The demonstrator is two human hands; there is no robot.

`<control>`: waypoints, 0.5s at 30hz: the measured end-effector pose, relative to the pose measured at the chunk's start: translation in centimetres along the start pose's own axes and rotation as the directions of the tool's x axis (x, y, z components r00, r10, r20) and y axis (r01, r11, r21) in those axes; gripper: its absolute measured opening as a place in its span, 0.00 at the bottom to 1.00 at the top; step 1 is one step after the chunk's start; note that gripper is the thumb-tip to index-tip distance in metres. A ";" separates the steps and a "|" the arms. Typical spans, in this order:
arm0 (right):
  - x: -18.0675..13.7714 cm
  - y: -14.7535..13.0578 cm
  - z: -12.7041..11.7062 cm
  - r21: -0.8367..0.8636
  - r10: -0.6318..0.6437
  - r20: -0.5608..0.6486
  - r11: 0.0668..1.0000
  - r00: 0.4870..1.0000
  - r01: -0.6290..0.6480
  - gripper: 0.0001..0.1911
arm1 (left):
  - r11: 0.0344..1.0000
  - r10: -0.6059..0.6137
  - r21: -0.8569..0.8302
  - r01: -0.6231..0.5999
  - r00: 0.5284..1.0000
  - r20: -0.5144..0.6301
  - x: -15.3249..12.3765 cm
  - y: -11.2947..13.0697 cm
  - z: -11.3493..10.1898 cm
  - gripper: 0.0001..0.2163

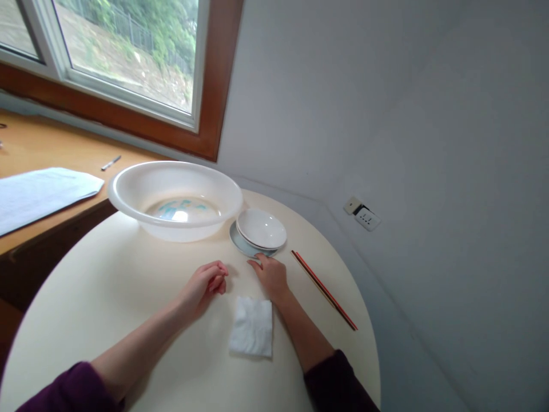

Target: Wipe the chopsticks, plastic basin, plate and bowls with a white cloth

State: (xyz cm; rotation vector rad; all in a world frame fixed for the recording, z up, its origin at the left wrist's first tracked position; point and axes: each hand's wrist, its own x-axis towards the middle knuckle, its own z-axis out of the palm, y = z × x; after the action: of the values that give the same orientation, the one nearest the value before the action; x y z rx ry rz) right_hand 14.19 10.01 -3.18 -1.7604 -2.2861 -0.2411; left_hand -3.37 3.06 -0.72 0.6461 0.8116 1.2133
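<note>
A small stack of dishes stands beside the basin: a white shallow bowl [261,228] on top, with a pale blue-grey plate [241,242] under it. My right hand [273,277] reaches to the near rim of this stack. Its thumb and fingers are apart, and the fingertips overlap the plate's edge; whether they press on it I cannot tell. Over the table to the left is my left hand [206,286], its fingers curled in with nothing visible in them. Between my forearms lies a folded white cloth [252,327], flat on the table.
A large white plastic basin [175,229] stands on the round cream table [107,286] at the back left. Several chopsticks [321,286] lie near the right edge. Papers [47,191] and a pen [111,163] rest on a wooden desk at left. The wall with sockets [368,218] borders the right.
</note>
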 end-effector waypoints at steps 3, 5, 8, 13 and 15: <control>0.3 0.1 -0.2 -0.051 0.049 0.021 0.998 0.999 -0.048 0.17 | 1.000 -0.020 0.002 0.020 1.000 -0.003 -0.2 0.0 0.1 0.04; 0.6 0.3 -0.3 -0.063 0.074 0.026 0.995 0.997 -0.072 0.17 | 1.000 -0.029 0.008 0.029 1.000 -0.009 -0.3 0.0 0.1 0.04; 1.1 1.0 -0.4 -0.059 0.094 0.033 0.994 0.995 -0.092 0.17 | 0.999 -0.037 0.014 0.038 0.999 -0.013 -0.3 0.1 0.0 0.04; 2.0 2.5 -0.5 -0.064 0.110 0.016 0.992 0.994 -0.109 0.17 | 0.999 -0.042 0.018 0.042 0.999 -0.022 -0.4 0.1 -0.2 0.04; 2.3 3.0 -0.6 -0.066 0.120 0.003 0.991 0.993 -0.119 0.16 | 0.999 -0.041 0.015 0.041 0.999 -0.020 -0.3 0.1 -0.2 0.04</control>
State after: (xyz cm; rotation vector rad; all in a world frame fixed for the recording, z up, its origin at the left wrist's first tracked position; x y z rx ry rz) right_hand 16.62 12.78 -1.98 -1.9262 -2.1914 -0.2911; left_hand -3.67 2.77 -0.70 0.6285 0.8474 1.1787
